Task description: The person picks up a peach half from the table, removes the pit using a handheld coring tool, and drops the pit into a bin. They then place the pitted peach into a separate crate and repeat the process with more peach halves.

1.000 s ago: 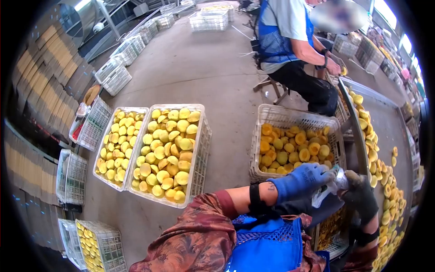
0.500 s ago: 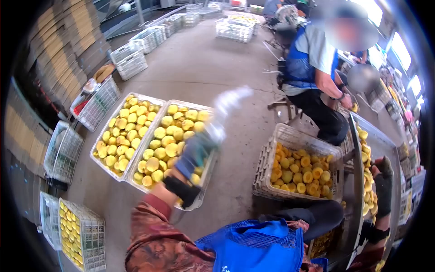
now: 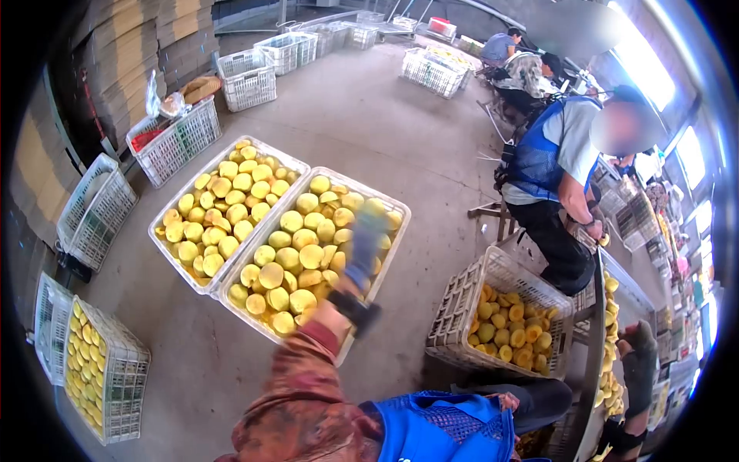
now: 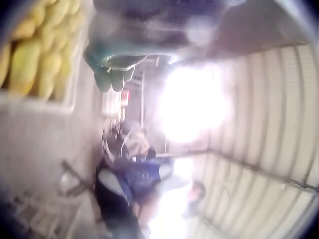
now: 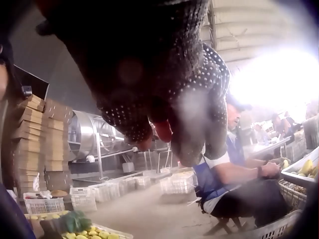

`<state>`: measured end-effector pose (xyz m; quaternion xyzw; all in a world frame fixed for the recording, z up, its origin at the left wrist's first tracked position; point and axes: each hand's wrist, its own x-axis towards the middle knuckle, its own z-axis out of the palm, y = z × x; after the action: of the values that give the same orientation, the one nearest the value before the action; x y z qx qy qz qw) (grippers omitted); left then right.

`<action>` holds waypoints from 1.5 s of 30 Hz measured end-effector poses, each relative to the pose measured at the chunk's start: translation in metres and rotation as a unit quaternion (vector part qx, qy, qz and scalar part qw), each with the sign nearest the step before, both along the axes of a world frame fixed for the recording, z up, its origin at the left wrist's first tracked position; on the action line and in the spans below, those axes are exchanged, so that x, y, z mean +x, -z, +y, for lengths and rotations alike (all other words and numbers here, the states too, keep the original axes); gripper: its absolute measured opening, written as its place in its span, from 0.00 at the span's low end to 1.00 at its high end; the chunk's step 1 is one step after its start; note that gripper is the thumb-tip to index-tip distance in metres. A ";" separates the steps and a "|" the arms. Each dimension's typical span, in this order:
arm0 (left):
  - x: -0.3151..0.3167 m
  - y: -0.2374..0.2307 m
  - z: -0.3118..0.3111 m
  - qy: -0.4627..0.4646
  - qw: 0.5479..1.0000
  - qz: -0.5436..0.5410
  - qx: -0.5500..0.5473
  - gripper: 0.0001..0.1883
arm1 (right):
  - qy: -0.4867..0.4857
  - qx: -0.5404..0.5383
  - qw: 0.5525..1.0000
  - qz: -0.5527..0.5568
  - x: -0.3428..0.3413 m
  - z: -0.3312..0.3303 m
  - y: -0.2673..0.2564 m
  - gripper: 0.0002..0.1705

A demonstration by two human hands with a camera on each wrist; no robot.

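Observation:
My left hand (image 3: pixel 368 245), in a blue-green glove, is outstretched and blurred above a white crate (image 3: pixel 395 266) of yellow peach halves (image 3: pixel 308 258). In the left wrist view its gloved fingers (image 4: pixel 110 79) extend loosely, with nothing seen in them. My right hand (image 3: pixel 639 362) wears a dark dotted glove with bare fingertips. It hovers at the sorting table's edge beside more peach halves (image 3: pixel 610 385), its fingers (image 5: pixel 187 144) loosely bent around nothing. Clear plastic (image 3: pixel 152 94) shows just above a basket (image 3: pixel 178 142) at the far left.
A second peach crate (image 3: pixel 178 269) adjoins the first. Another crate (image 3: pixel 462 308) of halves stands near my knees. A person in a blue vest (image 3: pixel 543 150) sits ahead at the table. Stacked cardboard (image 3: pixel 127 69) and a tilted peach basket (image 3: pixel 127 385) line the left.
Both hands held the clear plastic together earlier. The left hand then swung left with it and let go; the plastic is now by the far-left basket. The right hand moved over the table. The view turned.

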<state>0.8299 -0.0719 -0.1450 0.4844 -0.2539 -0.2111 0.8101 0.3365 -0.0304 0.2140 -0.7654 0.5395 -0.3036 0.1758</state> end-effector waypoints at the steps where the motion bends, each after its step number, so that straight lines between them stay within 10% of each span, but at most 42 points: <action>1: -0.060 0.017 -0.010 0.042 0.998 -0.035 0.011 0.11 | -0.001 0.010 1.000 0.013 0.002 0.000 -0.006 0.14; 3: -0.158 0.026 -0.030 0.097 0.979 -0.176 -0.004 0.13 | -0.003 0.012 1.000 0.025 -0.008 -0.007 -0.010 0.13; 4: -0.186 -0.018 -0.020 0.289 0.941 0.171 -0.038 0.14 | -0.003 -0.006 0.999 0.041 -0.020 -0.010 -0.009 0.13; 12: -0.299 -0.115 -0.049 0.443 0.893 0.026 -0.075 0.21 | 0.108 -0.038 0.989 -0.094 -0.080 0.019 0.002 0.11; 14: -0.300 -0.109 -0.048 0.579 0.783 0.158 -0.162 0.21 | 0.069 -0.001 0.989 -0.133 -0.108 0.029 0.010 0.10; 18: -0.319 -0.160 -0.034 0.618 0.779 0.054 -0.091 0.18 | 0.176 -0.014 0.983 0.049 -0.106 0.075 0.021 0.11; 19: -0.346 -0.171 -0.031 0.623 0.777 0.067 -0.058 0.18 | 0.131 0.022 0.988 -0.080 -0.135 0.084 0.031 0.07; 32: -0.584 -0.208 -0.004 0.784 0.615 -0.083 0.019 0.19 | 0.361 0.088 0.926 0.071 -0.262 0.234 0.122 0.12; 38: -0.665 -0.193 -0.052 0.781 0.604 -0.157 0.004 0.21 | 0.481 0.022 0.877 0.008 -0.390 0.214 0.160 0.16; 45: -0.762 -0.197 -0.106 0.719 0.586 -0.373 -0.005 0.20 | 0.405 0.231 0.879 0.099 -0.453 0.134 0.191 0.23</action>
<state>0.0682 -0.1777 0.0522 0.1761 -0.8007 -0.5241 0.2306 -0.1165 0.1032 0.0228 -0.4436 0.8719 -0.1373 0.1553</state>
